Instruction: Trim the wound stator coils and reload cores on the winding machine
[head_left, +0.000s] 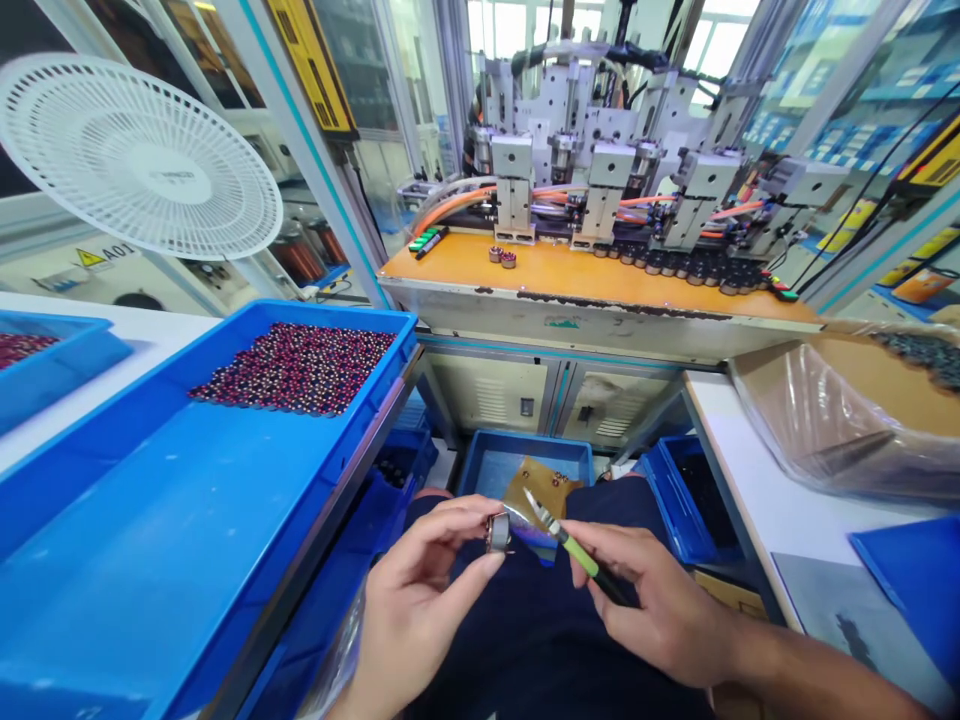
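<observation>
My left hand [431, 580] pinches a small wound coil part [497, 533], a short grey cylinder with copper-coloured wire at its rims, between thumb and fingers. My right hand [652, 595] is wrapped round a slim craft knife [577, 553] with a green-and-black handle and pointed metal tip. The tip points up and to the left, near the coil part but apart from it. Both hands are above my lap. Beyond them, a blue bin [480, 465] on the floor holds a brown sheet [536, 485] with a few small coil parts on it.
On my left, a large blue tray [150, 540] holds many red-and-dark coil parts [300, 365]. Ahead, a machine [600, 165] stands over an orange bench top [555, 270] with a row of dark round parts. A plastic-lined carton [817, 400] is at right. A white fan [150, 160] is at left.
</observation>
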